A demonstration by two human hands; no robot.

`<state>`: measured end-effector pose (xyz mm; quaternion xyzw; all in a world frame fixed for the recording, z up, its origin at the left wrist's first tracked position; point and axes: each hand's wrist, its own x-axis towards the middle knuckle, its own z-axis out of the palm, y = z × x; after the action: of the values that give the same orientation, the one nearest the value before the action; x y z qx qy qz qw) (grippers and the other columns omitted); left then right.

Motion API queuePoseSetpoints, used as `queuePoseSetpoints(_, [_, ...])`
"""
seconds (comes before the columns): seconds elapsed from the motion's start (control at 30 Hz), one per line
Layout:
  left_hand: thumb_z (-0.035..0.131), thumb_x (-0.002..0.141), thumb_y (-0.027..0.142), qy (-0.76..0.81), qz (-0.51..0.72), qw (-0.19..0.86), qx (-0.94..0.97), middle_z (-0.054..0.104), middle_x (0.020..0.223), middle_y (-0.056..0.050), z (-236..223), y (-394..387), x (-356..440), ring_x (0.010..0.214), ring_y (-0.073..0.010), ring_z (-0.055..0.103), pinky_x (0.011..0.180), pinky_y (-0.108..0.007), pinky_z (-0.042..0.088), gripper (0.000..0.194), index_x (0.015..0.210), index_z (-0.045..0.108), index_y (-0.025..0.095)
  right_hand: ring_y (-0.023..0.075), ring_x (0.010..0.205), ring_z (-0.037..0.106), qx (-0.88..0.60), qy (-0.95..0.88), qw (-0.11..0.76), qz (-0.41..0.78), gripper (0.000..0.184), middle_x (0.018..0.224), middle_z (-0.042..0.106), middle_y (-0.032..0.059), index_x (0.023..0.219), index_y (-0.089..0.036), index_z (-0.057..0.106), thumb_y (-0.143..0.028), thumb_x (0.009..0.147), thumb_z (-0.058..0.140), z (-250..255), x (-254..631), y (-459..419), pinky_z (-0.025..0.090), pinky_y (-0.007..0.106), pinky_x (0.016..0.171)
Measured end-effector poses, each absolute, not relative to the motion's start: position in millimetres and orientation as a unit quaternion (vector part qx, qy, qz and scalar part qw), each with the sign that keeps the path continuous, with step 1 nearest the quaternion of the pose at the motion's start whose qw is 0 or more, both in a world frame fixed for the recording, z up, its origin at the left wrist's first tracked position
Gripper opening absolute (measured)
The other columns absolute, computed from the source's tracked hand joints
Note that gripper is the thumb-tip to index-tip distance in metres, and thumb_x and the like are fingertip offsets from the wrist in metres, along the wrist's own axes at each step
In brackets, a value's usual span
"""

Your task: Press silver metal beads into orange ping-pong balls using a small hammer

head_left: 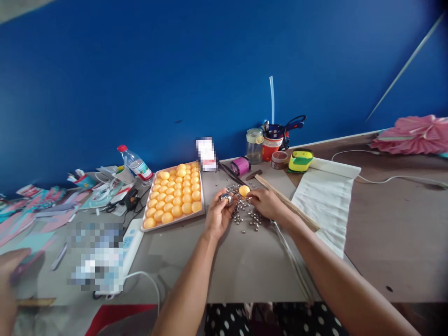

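My left hand (219,214) is turned up, its fingers curled around a cluster of shiny silver metal beads (227,199). Just to its right, my right hand (268,204) reaches over the table, fingertips drawn together. Whatever those fingertips pinch, if anything, is too small to make out. Against them or right beside them shows an orange ball (244,191); I cannot tell whether they touch it. Loose metal beads (255,218) lie scattered on the table between and below both hands. A tray (175,226) full of similar orange balls stands left of my left hand.
Behind my right hand lie a hammer (255,175), thin wooden sticks (294,210) and a white sheet (324,200). A jar (255,145), a red cup (272,148) and a purple roll (240,165) stand at the back. Leftward are a bottle (136,163), a power strip (131,242) and another person's hand (12,266).
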<state>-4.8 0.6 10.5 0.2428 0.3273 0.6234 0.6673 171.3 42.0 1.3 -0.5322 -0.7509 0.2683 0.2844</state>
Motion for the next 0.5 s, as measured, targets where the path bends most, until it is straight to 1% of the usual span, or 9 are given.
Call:
queuePoseSetpoints(0.1, [0.065, 0.069, 0.014, 0.318, 0.622, 0.676, 0.236, 0.066, 0.094, -0.005, 10, 1, -7, 0.094, -0.0172, 0.064, 0.1, -0.037, 0.041, 0.037, 0.104, 0.054, 0.017, 0.0215, 0.095, 0.059, -0.538, -0.796, 0.193, 0.197, 0.026, 0.103, 0.066, 0.0107, 0.097, -0.017, 0.067, -0.016, 0.078, 0.049, -7, 170, 40, 0.04, 0.027, 0.082])
queuePoseSetpoints(0.2, [0.065, 0.068, 0.013, 0.312, 0.611, 0.68, 0.259, 0.065, 0.097, -0.005, 8, 1, -7, 0.097, -0.0172, 0.063, 0.1, -0.037, 0.041, 0.037, 0.103, 0.054, 0.017, 0.0214, 0.098, 0.059, -0.547, -0.805, 0.155, 0.172, 0.03, 0.107, 0.065, 0.0114, 0.103, -0.018, 0.064, -0.013, 0.079, 0.048, -9, 165, 35, 0.039, 0.026, 0.081])
queuePoseSetpoints(0.37, [0.071, 0.067, 0.018, 0.311, 0.6, 0.67, 0.308, 0.064, 0.1, -0.004, 7, -1, -3, 0.103, -0.0183, 0.061, 0.101, -0.037, 0.039, 0.039, 0.103, 0.055, 0.019, 0.0232, 0.09, 0.062, -0.567, -0.801, 0.122, 0.148, 0.022, 0.1, 0.066, 0.0136, 0.093, -0.016, 0.063, -0.013, 0.082, 0.045, -4, 158, 32, 0.04, 0.028, 0.072])
queuePoseSetpoints(0.5, [0.076, 0.064, 0.021, 0.33, 0.595, 0.654, 0.33, 0.063, 0.101, -0.003, 6, -3, -1, 0.101, -0.0193, 0.061, 0.099, -0.039, 0.04, 0.042, 0.101, 0.056, 0.02, 0.0219, 0.085, 0.062, -0.571, -0.796, 0.128, 0.153, 0.018, 0.095, 0.066, 0.0128, 0.085, -0.017, 0.063, -0.015, 0.083, 0.045, -3, 158, 34, 0.04, 0.027, 0.069])
